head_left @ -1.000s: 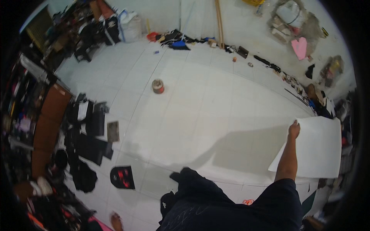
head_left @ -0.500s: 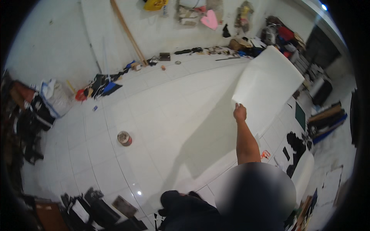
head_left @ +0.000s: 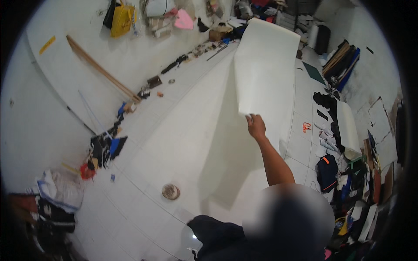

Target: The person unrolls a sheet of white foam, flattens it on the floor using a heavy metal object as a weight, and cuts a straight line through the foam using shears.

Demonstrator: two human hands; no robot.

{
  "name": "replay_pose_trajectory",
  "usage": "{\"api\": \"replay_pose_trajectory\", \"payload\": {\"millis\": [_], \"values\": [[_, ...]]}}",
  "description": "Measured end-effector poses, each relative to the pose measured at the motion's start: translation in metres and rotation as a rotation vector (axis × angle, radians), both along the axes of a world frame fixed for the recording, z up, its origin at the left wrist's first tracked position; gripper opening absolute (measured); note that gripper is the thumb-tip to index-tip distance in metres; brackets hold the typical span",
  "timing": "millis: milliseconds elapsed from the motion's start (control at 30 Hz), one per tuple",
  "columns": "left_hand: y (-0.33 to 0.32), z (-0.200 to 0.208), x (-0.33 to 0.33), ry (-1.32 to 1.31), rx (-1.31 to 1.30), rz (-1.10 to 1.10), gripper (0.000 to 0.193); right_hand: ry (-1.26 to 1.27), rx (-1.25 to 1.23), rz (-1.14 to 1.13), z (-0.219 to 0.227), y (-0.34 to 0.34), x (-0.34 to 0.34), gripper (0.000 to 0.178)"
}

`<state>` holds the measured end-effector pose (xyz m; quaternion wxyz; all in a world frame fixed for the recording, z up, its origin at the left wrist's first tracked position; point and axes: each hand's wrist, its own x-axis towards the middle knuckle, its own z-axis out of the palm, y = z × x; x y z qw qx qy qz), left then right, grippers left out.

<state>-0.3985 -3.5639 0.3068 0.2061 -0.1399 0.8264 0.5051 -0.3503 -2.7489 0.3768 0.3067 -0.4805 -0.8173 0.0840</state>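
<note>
My right hand (head_left: 256, 125) is closed on the near corner of a large off-white flexible sheet (head_left: 267, 69), pinching it between thumb and fingers. The lifted part of the sheet curves up and away toward the far end. Its pale spread on the floor (head_left: 183, 143) lies to the left, under a broad shadow. The right forearm reaches up from the lower edge. A round tin (head_left: 170, 192) with a stained top stands to the left, apart from the hand. My left hand is out of view.
A rolled off-white sheet (head_left: 348, 130) lies at the right among dark scraps. Orange-handled scissors (head_left: 307, 127) rest on the tiles. Wooden strips (head_left: 102, 69) lean on the left wall. A white sack (head_left: 61, 189) and black items crowd the left. A yellow bag (head_left: 123, 21) hangs on the wall.
The view has turned rightward, so the wall things appear farther left. My right hand keeps hold of the sheet's corner, and the raised part now looks longer and hangs more upright.
</note>
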Motion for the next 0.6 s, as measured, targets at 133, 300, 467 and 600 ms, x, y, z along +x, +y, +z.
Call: {"api": "replay_pose_trajectory", "payload": {"millis": [133,300,467,600], "values": [[0.089,0.005,-0.097,-0.145,0.246,-0.309,0.039,0.121,-0.104,0.076,0.034,-0.077,-0.062,0.025],[0.255,0.060,-0.234,-0.216,0.311,-0.777,0.031,0.154,0.005,0.153,0.097,-0.150,-0.116,0.018],[0.432,0.145,-0.256,-0.352,0.659,-1.459,0.040,0.051,0.182,0.125,0.175,-0.222,-0.140,0.016],[0.508,0.168,-0.215,-0.668,0.919,-1.644,0.054,0.024,0.249,0.045,0.219,-0.276,-0.170,0.015]]}}
